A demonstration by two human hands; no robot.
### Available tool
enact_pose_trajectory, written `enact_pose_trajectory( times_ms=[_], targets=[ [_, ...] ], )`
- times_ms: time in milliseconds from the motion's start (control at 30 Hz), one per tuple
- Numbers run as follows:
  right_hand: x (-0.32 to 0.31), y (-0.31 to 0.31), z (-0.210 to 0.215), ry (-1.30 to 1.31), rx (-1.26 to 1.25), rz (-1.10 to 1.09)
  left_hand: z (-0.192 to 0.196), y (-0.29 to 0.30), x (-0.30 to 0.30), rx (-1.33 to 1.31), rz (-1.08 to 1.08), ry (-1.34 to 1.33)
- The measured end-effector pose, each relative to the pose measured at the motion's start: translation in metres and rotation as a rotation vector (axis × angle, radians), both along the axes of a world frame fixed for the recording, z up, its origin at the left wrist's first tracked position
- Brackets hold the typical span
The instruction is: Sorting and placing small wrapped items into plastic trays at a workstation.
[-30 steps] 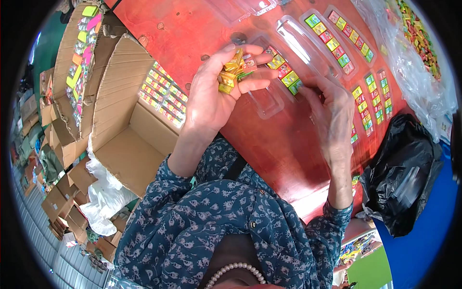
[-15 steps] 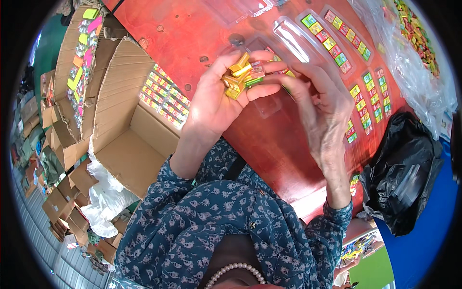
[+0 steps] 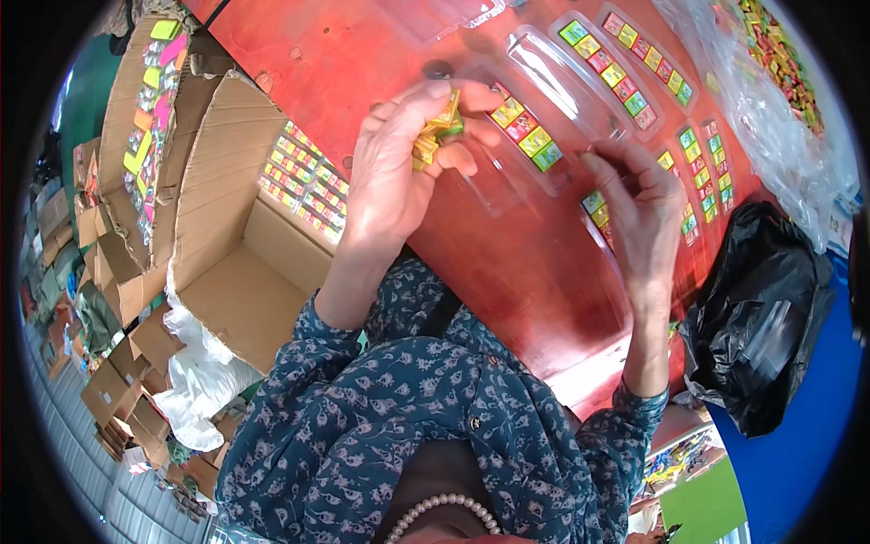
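The left hand (image 3: 394,177) is closed around a small bunch of yellow and green packets (image 3: 435,131), held above the red tabletop (image 3: 507,263) just beside a clear plastic tray (image 3: 535,118) that carries 4 coloured packets in a row. The right hand (image 3: 639,222) hangs loosely curled over another filled tray (image 3: 598,210) near the tabletop's edge, fingertips (image 3: 603,172) pointing down, gripping nothing I can make out. An open cardboard box (image 3: 236,263) with packed trays stands to the left, and a black bag (image 3: 761,317) lies to the right.
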State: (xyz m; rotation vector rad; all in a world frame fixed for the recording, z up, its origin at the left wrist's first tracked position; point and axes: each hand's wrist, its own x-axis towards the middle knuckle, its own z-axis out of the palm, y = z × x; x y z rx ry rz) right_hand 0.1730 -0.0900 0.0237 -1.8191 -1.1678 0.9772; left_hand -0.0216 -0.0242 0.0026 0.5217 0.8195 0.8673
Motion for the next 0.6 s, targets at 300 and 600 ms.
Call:
enact_pose_trajectory(
  times_ms=[300, 600],
  targets=[
    [-0.016, -0.012, -0.012, -0.632, 0.134, 0.174, -0.002, 0.002, 0.011, 0.231, 0.008, 0.261],
    [-0.020, -0.012, -0.004, -0.567, 0.142, 0.201, -0.001, -0.006, 0.015, 0.268, 0.051, 0.375]
  ],
)
